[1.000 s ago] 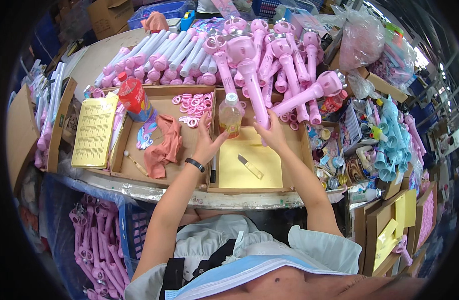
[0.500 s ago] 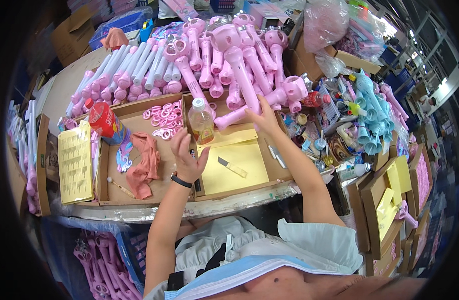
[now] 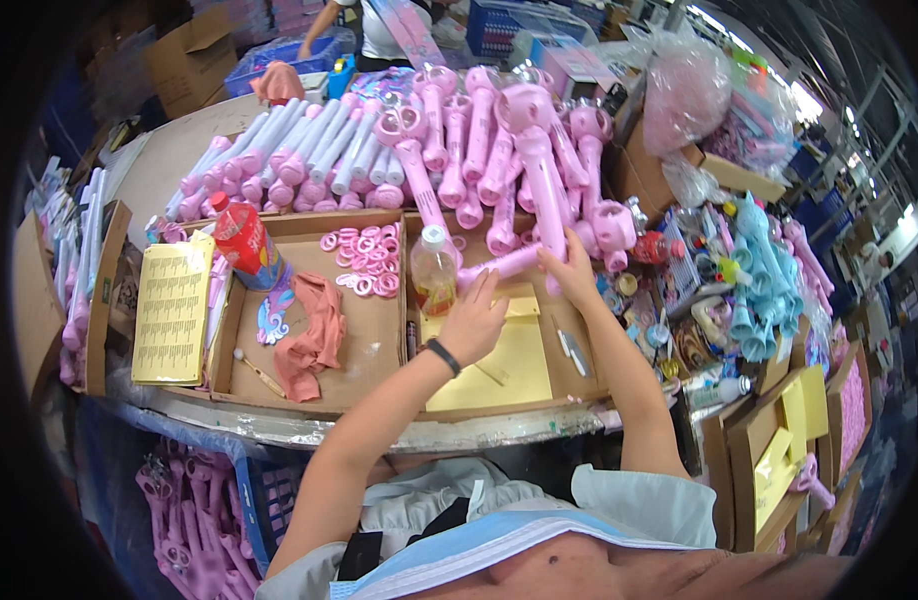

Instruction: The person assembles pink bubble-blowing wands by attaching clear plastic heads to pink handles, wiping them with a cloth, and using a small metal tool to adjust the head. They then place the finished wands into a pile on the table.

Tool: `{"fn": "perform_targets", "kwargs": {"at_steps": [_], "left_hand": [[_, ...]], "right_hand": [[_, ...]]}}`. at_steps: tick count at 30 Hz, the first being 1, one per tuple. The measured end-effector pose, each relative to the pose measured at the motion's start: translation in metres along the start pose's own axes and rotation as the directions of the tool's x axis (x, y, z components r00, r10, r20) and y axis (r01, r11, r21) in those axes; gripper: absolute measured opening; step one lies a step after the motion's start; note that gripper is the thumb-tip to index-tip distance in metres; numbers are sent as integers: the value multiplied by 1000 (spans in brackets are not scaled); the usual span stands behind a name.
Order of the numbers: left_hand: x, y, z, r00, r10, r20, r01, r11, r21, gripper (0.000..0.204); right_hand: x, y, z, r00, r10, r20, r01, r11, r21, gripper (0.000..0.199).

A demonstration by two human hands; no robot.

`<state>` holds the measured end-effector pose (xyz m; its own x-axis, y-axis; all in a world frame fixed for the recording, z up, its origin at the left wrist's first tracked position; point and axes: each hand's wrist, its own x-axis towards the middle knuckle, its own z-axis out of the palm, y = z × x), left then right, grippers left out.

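My right hand is closed around one end of a pink toy handle. The handle lies crosswise over the back edge of a cardboard tray. My left hand, a black band on its wrist, is raised with its fingers apart, the fingertips at the handle's left part. A clear bottle of orange liquid stands just left of that hand. Under both hands a yellow sheet lies in the tray, with a small grey tool beside it.
A pile of pink toy wands fills the table's back. The left tray holds pink rings, a pink cloth and a red can. A yellow card lies left, blue toys right. Another person stands behind.
My right hand has drawn the pink handle down from the pile toward the tray. My left hand has come up beside the bottle to meet it.
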<state>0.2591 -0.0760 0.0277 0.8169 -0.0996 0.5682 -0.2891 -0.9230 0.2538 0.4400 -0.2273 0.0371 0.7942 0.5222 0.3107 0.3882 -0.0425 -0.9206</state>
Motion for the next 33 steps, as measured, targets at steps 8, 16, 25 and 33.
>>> {"fn": "perform_targets", "kwargs": {"at_steps": [8, 16, 25, 33], "left_hand": [[6, -21, 41, 972, -225, 73, 219, 972, 89, 40], [0, -17, 37, 962, -245, 122, 254, 965, -62, 38], [4, -20, 49, 958, -252, 137, 262, 963, -61, 49], [5, -22, 50, 980, -196, 19, 195, 980, 30, 40]], "right_hand": [[49, -84, 11, 986, 125, 106, -138, 983, 123, 43], [225, -69, 135, 989, 111, -93, -107, 993, 46, 57], [264, -25, 180, 959, 102, -266, -197, 912, -359, 69], [204, -64, 157, 961, -230, -153, 140, 884, -446, 50]]}}
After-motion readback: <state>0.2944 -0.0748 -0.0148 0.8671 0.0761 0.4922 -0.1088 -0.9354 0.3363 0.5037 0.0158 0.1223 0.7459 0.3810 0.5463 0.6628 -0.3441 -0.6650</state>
